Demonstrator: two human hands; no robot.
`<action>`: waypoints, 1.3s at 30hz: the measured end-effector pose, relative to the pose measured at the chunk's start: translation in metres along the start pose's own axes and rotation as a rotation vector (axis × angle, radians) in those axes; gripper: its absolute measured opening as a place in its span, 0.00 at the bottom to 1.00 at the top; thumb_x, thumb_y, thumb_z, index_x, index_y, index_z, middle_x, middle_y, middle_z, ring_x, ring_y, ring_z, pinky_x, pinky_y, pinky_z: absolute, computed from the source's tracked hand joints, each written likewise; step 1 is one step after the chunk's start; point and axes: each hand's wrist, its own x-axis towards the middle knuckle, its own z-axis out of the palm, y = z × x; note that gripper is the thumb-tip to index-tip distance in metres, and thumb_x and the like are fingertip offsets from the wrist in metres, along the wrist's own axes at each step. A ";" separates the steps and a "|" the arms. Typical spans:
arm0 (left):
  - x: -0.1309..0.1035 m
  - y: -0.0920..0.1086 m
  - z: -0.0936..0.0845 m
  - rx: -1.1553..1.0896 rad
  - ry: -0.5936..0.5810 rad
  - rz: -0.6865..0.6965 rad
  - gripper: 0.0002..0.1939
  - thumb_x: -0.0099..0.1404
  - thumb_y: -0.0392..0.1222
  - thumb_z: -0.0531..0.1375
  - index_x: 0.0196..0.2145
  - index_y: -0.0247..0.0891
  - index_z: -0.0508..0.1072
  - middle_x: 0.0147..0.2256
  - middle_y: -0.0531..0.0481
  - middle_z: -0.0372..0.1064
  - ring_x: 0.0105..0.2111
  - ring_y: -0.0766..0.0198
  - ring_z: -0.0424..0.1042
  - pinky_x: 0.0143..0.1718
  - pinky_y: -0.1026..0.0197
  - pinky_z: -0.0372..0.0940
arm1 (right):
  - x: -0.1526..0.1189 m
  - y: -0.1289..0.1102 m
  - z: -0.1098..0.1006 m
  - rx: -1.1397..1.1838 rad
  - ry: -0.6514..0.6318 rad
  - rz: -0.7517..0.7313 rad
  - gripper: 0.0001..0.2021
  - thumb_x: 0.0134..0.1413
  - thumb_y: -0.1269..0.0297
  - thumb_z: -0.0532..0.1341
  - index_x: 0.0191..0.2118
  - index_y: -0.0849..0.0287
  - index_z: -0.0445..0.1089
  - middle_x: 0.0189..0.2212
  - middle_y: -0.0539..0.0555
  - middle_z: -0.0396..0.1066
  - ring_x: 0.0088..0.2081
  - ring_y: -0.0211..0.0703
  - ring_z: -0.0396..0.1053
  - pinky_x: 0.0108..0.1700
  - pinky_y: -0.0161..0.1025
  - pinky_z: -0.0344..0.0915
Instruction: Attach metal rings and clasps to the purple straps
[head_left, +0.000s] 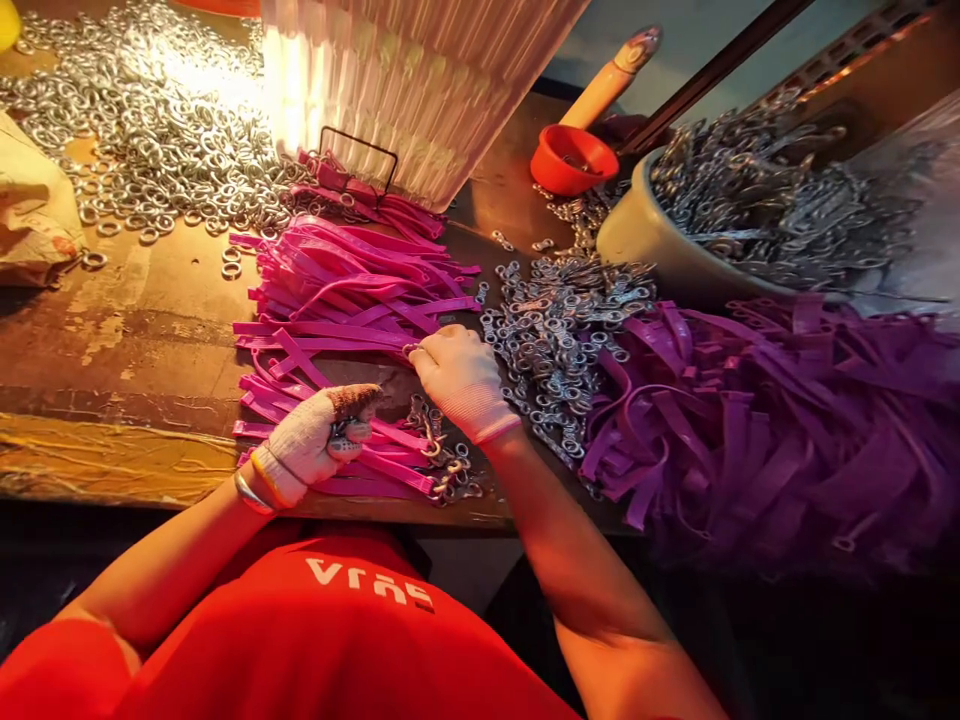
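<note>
My left hand [311, 445], in a white glove with brown fingertips, is closed on small metal clasps [349, 432] above pink straps near the table's front edge. My right hand [459, 375], gloved in white, has its fingers pinched at the right end of a pink strap [337, 338]; the fingertips partly hide what they grip. Behind both hands lies a heap of pink straps [352, 270]. Straps with metal clasps at their ends [427, 484] lie between my hands and the front edge. Beside my right hand is a pile of metal clasps [547, 340].
Metal rings [172, 130] cover the back left, near a paper bag [34, 205]. A ribbed translucent panel [405, 80] stands behind the straps. At right are a red cup [574, 160], a tub [664, 240] full of metal clasps and a big heap of purple straps [772, 420].
</note>
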 end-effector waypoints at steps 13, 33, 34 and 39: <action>0.003 0.012 -0.003 -0.274 -0.074 0.005 0.10 0.71 0.31 0.51 0.36 0.31 0.70 0.25 0.51 0.65 0.17 0.74 0.60 0.11 0.75 0.51 | -0.092 -0.008 -0.071 0.791 -0.099 -0.156 0.14 0.67 0.58 0.57 0.29 0.54 0.71 0.31 0.50 0.70 0.34 0.42 0.67 0.39 0.39 0.64; -0.019 0.006 0.003 0.503 0.043 0.200 0.12 0.60 0.45 0.65 0.29 0.35 0.69 0.22 0.57 0.59 0.15 0.76 0.51 0.14 0.72 0.44 | -0.088 -0.041 -0.024 0.686 0.029 -0.177 0.13 0.67 0.68 0.54 0.52 0.57 0.73 0.47 0.57 0.77 0.49 0.47 0.73 0.54 0.40 0.64; -0.021 0.003 0.003 0.516 0.051 0.186 0.13 0.60 0.46 0.65 0.28 0.35 0.68 0.22 0.57 0.58 0.16 0.76 0.51 0.14 0.71 0.44 | -0.085 -0.042 -0.024 0.599 0.018 -0.190 0.13 0.67 0.69 0.54 0.52 0.59 0.73 0.47 0.58 0.77 0.49 0.48 0.73 0.53 0.40 0.64; -0.025 -0.001 0.002 0.602 0.061 0.085 0.14 0.60 0.48 0.63 0.25 0.37 0.66 0.21 0.56 0.57 0.15 0.74 0.49 0.14 0.69 0.42 | -0.086 -0.048 -0.032 0.293 -0.069 -0.227 0.12 0.69 0.67 0.52 0.43 0.60 0.73 0.38 0.57 0.77 0.41 0.47 0.73 0.40 0.39 0.59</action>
